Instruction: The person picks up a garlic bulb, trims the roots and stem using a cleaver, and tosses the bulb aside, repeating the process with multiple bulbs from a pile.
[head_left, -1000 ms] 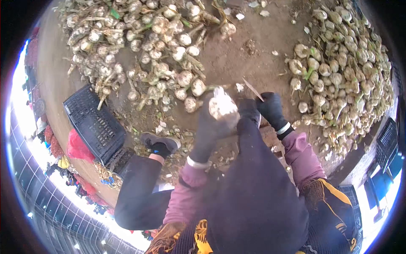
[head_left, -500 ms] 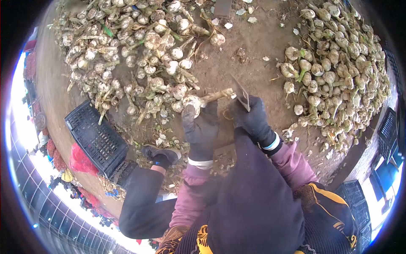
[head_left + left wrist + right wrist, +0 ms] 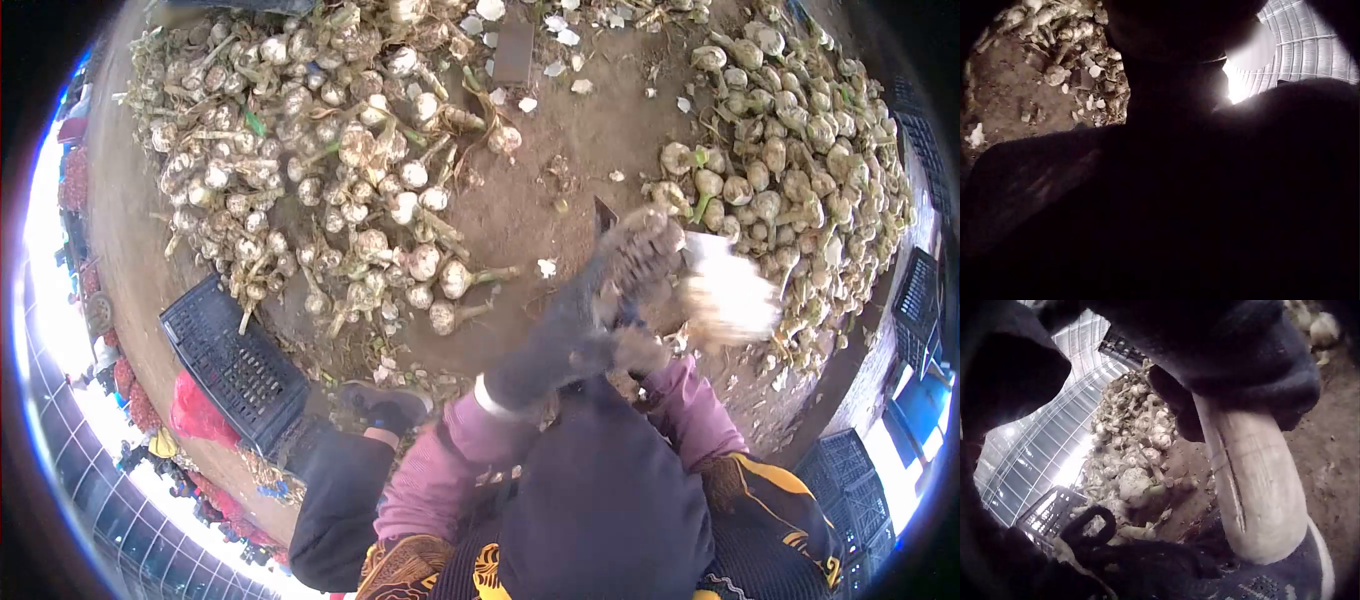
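My left hand, in a dark glove dirty at the fingers, reaches across to the right in the head view. A motion-blurred white garlic bulb shows just past its fingers, in front of the right-hand pile. Partly hidden under the left arm is my right hand. A knife blade sticks out beyond the hands. In the right wrist view, the gloved fingers of my right hand grip the knife's pale wooden handle. Dark glove and sleeve fill most of the left wrist view.
Garlic with long stems lies heaped on the ground at left. Trimmed bulbs form another pile at right. A black crate stands at the left beside a shoe; more crates stand at right. Peel scraps litter the dirt.
The left hand has picked up a stemmed garlic bulb, held it by the knife in the right hand, then swung right across the right arm. The bulb is now at the right, without its long stem.
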The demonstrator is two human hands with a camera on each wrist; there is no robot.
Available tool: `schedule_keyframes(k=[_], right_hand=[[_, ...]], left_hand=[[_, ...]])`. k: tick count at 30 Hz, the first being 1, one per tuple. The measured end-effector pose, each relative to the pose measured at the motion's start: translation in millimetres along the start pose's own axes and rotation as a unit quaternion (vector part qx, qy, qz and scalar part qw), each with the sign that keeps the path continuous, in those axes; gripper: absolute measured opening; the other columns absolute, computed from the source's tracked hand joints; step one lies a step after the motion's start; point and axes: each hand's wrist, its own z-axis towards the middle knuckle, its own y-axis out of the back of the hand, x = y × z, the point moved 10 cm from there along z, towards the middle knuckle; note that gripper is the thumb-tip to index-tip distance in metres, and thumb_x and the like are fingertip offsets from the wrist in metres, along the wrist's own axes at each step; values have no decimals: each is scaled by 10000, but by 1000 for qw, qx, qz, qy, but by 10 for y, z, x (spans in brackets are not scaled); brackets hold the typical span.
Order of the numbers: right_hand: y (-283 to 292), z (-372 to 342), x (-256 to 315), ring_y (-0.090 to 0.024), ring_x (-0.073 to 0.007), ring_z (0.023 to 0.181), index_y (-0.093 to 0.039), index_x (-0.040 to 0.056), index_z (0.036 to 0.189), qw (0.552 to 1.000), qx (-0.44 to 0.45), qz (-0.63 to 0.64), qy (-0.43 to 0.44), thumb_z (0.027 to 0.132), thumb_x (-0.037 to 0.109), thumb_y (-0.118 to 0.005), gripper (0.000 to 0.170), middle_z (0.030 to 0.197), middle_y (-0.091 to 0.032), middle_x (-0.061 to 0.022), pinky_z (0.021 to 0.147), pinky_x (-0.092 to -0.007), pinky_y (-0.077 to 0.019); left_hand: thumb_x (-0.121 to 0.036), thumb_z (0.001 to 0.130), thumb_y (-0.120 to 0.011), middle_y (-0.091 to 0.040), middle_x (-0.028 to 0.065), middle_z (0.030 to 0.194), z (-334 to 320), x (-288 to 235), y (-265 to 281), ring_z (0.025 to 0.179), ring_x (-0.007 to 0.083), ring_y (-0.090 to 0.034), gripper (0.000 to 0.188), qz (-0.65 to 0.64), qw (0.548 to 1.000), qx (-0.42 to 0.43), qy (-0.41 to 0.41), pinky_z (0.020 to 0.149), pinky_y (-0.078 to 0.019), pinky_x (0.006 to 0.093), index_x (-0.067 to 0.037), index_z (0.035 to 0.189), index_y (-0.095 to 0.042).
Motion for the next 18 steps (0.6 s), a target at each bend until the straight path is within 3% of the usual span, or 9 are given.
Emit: schedule_keyframes(k=[1, 2, 3, 5, 12, 13, 14, 16, 18], right_hand=[[-31, 8, 44, -510, -125, 708, -579, 16, 925, 1000, -4, 21, -4, 874, 198, -638, 198, 841, -520, -40, 643, -306, -428], [831, -112, 127, -521, -113, 489, -653, -2, 717, 891, -207, -399, -65, 859, 197, -634, 245, 566, -566, -6, 453, -297, -429], [899, -141, 150, -517, -107, 496, -644, -6, 696, 879, -216, -414, -91, 847, 187, -639, 244, 562, -562, -7, 458, -300, -422], [976, -171, 135, -510, -94, 510, -626, -14, 655, 855, -229, -442, -147, 821, 167, -650, 247, 552, -553, -8, 466, -304, -406], [959, -244, 176, -522, -101, 502, -630, -24, 670, 860, -242, -420, -164, 832, 188, -648, 267, 562, -566, -13, 473, -298, -412], [948, -238, 169, -525, -102, 502, -635, -24, 675, 863, -239, -415, -163, 833, 190, -647, 266, 564, -569, -14, 474, -298, -414], [949, -223, 159, -529, -104, 503, -639, -24, 680, 866, -236, -411, -162, 835, 192, -646, 266, 566, -572, -16, 475, -298, -416], [985, -200, 177, -533, -106, 505, -647, -25, 688, 863, -230, -420, -158, 836, 197, -646, 267, 567, -574, -16, 477, -297, -419], [999, -171, 150, -536, -105, 508, -654, -28, 693, 856, -222, -440, -157, 835, 201, -647, 269, 566, -574, -14, 478, -294, -420]], left_hand=[[-97, 815, -719, -537, 118, 1330, 94, 60, 31, 1295, 218, -448, 714, 118, 992, 38, -14, 1092, -328, 316, -57, 1429, -357], [-112, 807, -715, -545, 128, 1318, 286, 87, 329, 1287, 228, -457, 678, 204, 979, -3, -9, 1088, -335, 329, -58, 1405, -400], [-128, 799, -711, -553, 138, 1305, 445, 88, 637, 1279, 239, -466, 644, 288, 957, -44, -1, 1085, -342, 342, -59, 1380, -443], [-75, 720, -741, -555, 131, 1296, 543, 231, 1238, 1234, 288, -501, 619, 581, 801, -126, -75, 1020, -411, 405, -69, 1292, -508], [-4, 827, -497, -437, 182, 1416, 1037, 838, 1888, 1286, 355, -435, 557, 717, 684, -116, -69, 1072, -348, 442, -37, 1378, -426], [40, 833, -442, -453, 191, 1386, 1015, 764, 1891, 1244, 372, -456, 499, 668, 718, -137, -140, 1044, -365, 458, -34, 1326, -466], [-16, 832, -481, -497, 196, 1305, 1032, 776, 1912, 1179, 376, -488, 426, 674, 708, -135, -162, 1001, -389, 466, -32, 1257, -508], [-114, 799, -562, -545, 187, 1181, 1068, 745, 1828, 1119, 366, -515, 387, 710, 699, -74, -48, 974, -397, 466, -53, 1181, -545], [-177, 749, -625, -565, 171, 1107, 977, 444, 1446, 1046, 355, -554, 413, 716, 685, -64, -116, 927, -435, 445, -71, 1142, -553]])
